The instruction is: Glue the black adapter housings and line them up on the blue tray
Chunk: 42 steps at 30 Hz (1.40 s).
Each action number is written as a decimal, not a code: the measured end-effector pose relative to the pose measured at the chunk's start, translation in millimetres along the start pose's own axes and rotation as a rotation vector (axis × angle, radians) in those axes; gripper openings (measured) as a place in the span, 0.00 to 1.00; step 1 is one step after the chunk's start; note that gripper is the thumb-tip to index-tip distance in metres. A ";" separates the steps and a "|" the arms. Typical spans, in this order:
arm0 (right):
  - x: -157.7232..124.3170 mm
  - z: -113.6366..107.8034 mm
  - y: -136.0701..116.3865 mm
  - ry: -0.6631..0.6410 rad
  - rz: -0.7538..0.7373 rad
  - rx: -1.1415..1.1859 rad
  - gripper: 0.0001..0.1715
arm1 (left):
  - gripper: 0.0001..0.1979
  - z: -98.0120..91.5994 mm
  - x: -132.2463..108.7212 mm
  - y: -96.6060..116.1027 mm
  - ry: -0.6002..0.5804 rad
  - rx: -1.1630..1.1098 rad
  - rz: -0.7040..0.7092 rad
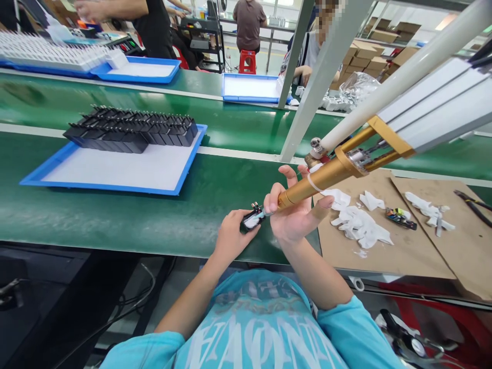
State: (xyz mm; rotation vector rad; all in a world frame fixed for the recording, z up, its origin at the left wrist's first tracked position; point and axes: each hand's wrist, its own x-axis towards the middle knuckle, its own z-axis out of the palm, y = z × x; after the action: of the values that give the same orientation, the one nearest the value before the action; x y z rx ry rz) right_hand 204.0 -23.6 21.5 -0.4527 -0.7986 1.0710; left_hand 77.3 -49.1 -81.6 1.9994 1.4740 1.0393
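Note:
Low over the green bench, my left hand (233,233) holds a small black housing (252,220) with metal pins at its upper end and white material inside. My right hand (294,215) is wrapped loosely round the lower end of a gold dispensing gun (319,180), several fingers raised. The gun slants down from the upper right, and its pale nozzle (265,213) reaches the housing's opening. To the left, a blue-rimmed tray (115,171) bears rows of black pinned housings (130,128).
Crumpled white wipes (359,225), a small circuit part (401,217) and pliers (473,201) lie on cardboard (423,251) at the right. A metal post (307,92) rises behind the gun. Across the green line (238,123) are more trays (144,69) and other people.

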 end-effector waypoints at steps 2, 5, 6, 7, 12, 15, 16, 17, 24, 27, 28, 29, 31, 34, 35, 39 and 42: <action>1.3 -5.0 -1.9 0.025 0.000 -0.002 0.31 | 0.13 -5.4 1.6 -9.3 -0.074 0.025 -0.067; 3.5 -16.0 -6.2 0.061 -0.008 -0.020 0.29 | 0.18 -16.9 6.7 -18.4 -0.192 -0.047 -0.177; 4.3 -20.2 -7.8 0.074 -0.011 -0.031 0.28 | 0.22 -20.8 9.5 -19.5 -0.234 -0.098 -0.200; 5.2 -24.3 -9.4 0.084 -0.013 -0.042 0.28 | 0.26 -24.2 12.8 -19.6 -0.272 -0.153 -0.213; 8.9 -41.9 -14.6 0.114 -0.034 -0.092 0.27 | 0.25 -25.6 30.3 -12.7 -0.342 -0.341 -0.222; 10.0 -48.4 -15.8 0.126 -0.033 -0.094 0.27 | 0.14 -17.2 34.6 -10.5 -0.303 -0.347 -0.194; 10.1 -49.7 -16.1 0.127 -0.030 -0.092 0.27 | 0.13 -15.0 34.8 -10.8 -0.274 -0.314 -0.165; 10.2 -50.7 -16.4 0.128 -0.030 -0.089 0.27 | 0.13 -13.9 34.5 -11.4 -0.244 -0.270 -0.127; 11.1 -53.7 -18.8 0.107 -0.042 -0.077 0.29 | 0.25 -31.1 27.1 -8.0 -0.325 0.036 0.175; 11.3 -56.8 -19.3 0.112 -0.044 -0.073 0.28 | 0.26 -34.1 21.2 -5.5 -0.313 0.107 0.188; 11.3 -57.8 -19.5 0.116 -0.046 -0.070 0.28 | 0.24 -33.0 19.4 -5.3 -0.292 0.117 0.184; 11.4 -58.7 -19.6 0.120 -0.047 -0.071 0.28 | 0.23 -31.3 17.9 -5.2 -0.265 0.122 0.177; 11.4 -60.0 -20.0 0.128 -0.046 -0.082 0.28 | 0.19 -26.4 15.5 -5.1 -0.207 0.124 0.159; 11.5 -61.4 -20.6 0.131 -0.046 -0.103 0.29 | 0.13 -18.3 13.3 -3.9 -0.111 0.127 0.144; 11.6 -61.9 -20.8 0.132 -0.044 -0.107 0.29 | 0.12 -15.6 12.8 -3.5 -0.086 0.129 0.144; 11.6 -65.2 -21.3 0.146 -0.034 -0.104 0.29 | 0.11 -8.2 12.0 -3.0 -0.058 0.186 0.140; 11.4 -67.6 -21.6 0.143 -0.037 -0.095 0.28 | 0.13 -8.8 13.4 -3.2 -0.158 0.337 0.146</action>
State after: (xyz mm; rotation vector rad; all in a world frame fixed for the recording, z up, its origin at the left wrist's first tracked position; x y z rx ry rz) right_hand 271.3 -19.6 -3.4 -0.5863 -0.7301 0.9585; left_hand 70.5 -36.2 -74.3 2.3928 1.5157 0.7011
